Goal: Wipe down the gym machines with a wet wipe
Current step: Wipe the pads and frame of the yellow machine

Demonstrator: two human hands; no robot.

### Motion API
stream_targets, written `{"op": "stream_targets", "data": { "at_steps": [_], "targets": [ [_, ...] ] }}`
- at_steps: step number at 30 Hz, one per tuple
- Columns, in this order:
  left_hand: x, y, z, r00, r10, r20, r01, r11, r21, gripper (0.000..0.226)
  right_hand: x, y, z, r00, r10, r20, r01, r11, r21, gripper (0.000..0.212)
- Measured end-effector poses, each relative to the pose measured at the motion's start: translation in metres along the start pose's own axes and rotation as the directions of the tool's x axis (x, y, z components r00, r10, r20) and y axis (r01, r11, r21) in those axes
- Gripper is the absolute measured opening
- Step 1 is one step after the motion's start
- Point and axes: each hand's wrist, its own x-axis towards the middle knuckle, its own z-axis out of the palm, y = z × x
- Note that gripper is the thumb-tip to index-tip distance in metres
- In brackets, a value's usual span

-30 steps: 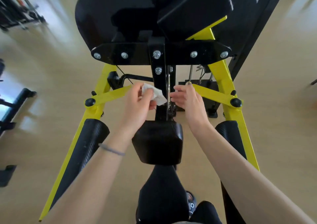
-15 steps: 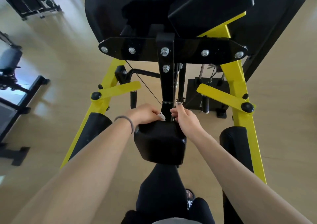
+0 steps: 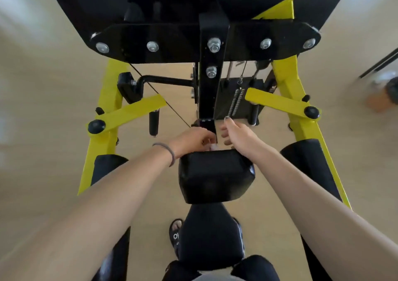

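Note:
A black and yellow gym machine fills the view, with a black upright post (image 3: 210, 91) in its middle and a black padded block (image 3: 215, 177) below it. My left hand (image 3: 191, 139) grips a white wet wipe (image 3: 213, 147) at the foot of the post, just above the block; only a small corner of the wipe shows. My right hand (image 3: 235, 135) hovers beside the post on its right, fingers loosely curled and holding nothing that I can see.
Yellow frame legs (image 3: 107, 100) (image 3: 293, 91) flank the post, with black roller pads (image 3: 107, 168) (image 3: 305, 162) low on each side. A black bolted crossplate (image 3: 172, 42) and large pads hang overhead. The weight stack (image 3: 235, 102) stands behind. A sandalled foot (image 3: 175, 231) rests on the tan floor.
Both hands came down the upright post from mid-height to its foot above the padded block. The wipe, first plainly visible, is now mostly hidden in my left hand.

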Motion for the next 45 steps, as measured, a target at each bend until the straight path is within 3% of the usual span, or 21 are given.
{"op": "stream_targets", "data": {
  "at_steps": [4, 6, 12, 17, 20, 22, 24, 27, 30, 33, 35, 37, 39, 45],
  "targets": [
    [0.002, -0.018, 0.000, 0.978, 0.182, -0.101, -0.168, 0.977, 0.127, 0.014, -0.002, -0.002, 0.001, 0.999, 0.021, 0.035, -0.018, 0.997, -0.072, 0.051],
    [0.002, -0.024, 0.000, 0.971, 0.179, -0.160, -0.159, 0.978, 0.132, 0.012, -0.002, 0.000, 0.000, 0.999, 0.021, 0.033, -0.019, 0.997, -0.070, 0.053],
    [0.012, -0.017, 0.007, 0.968, 0.253, 0.003, -0.252, 0.964, 0.082, 0.025, -0.002, 0.000, -0.005, 0.991, 0.055, 0.124, -0.043, 0.995, -0.094, 0.053],
    [0.016, -0.022, 0.010, 0.957, 0.290, 0.026, -0.291, 0.950, 0.112, 0.003, 0.001, -0.001, -0.009, 0.980, 0.067, 0.187, -0.048, 0.994, -0.102, 0.054],
    [0.027, -0.043, 0.003, 0.960, 0.129, -0.247, -0.124, 0.992, 0.038, 0.023, 0.003, 0.000, -0.008, 0.978, 0.055, 0.203, -0.037, 0.995, -0.095, 0.052],
    [0.032, -0.058, -0.002, 0.905, -0.013, -0.424, -0.007, 0.999, -0.045, 0.035, 0.004, 0.002, -0.007, 0.979, 0.079, 0.187, -0.070, 0.996, -0.054, 0.055],
    [0.028, -0.053, 0.002, 0.914, -0.004, -0.405, -0.026, 0.997, -0.068, 0.033, 0.001, 0.001, -0.007, 0.987, 0.059, 0.152, -0.054, 0.998, -0.039, 0.052],
    [0.019, -0.037, 0.017, 0.963, 0.165, -0.212, -0.170, 0.985, -0.007, 0.011, -0.011, -0.007, -0.011, 0.995, -0.096, 0.023, 0.098, 0.990, -0.102, 0.045],
    [0.029, -0.050, 0.013, 0.923, 0.055, -0.381, -0.083, 0.995, -0.057, 0.024, -0.026, -0.009, -0.006, 0.904, -0.394, -0.166, 0.308, 0.869, -0.386, 0.036],
    [0.041, -0.056, 0.010, 0.836, -0.102, -0.539, 0.033, 0.990, -0.136, 0.022, -0.048, -0.010, 0.012, 0.849, -0.498, -0.175, 0.332, 0.761, -0.558, 0.041],
    [0.042, -0.048, 0.018, 0.844, -0.064, -0.532, -0.025, 0.987, -0.158, 0.010, -0.057, -0.009, 0.018, 0.864, -0.486, -0.128, 0.302, 0.705, -0.642, 0.045],
    [0.039, -0.039, 0.026, 0.891, 0.048, -0.452, -0.131, 0.979, -0.154, 0.011, -0.054, -0.010, 0.012, 0.906, -0.409, -0.108, 0.272, 0.760, -0.590, 0.039],
    [0.040, -0.038, 0.025, 0.891, 0.079, -0.447, -0.152, 0.980, -0.130, 0.014, -0.049, -0.013, 0.007, 0.921, -0.378, -0.095, 0.273, 0.801, -0.533, 0.032],
    [0.048, -0.037, 0.029, 0.735, -0.199, -0.648, 0.113, 0.979, -0.172, 0.010, -0.047, -0.015, 0.010, 0.918, -0.370, -0.142, 0.250, 0.818, -0.518, 0.042]
  ]
}}
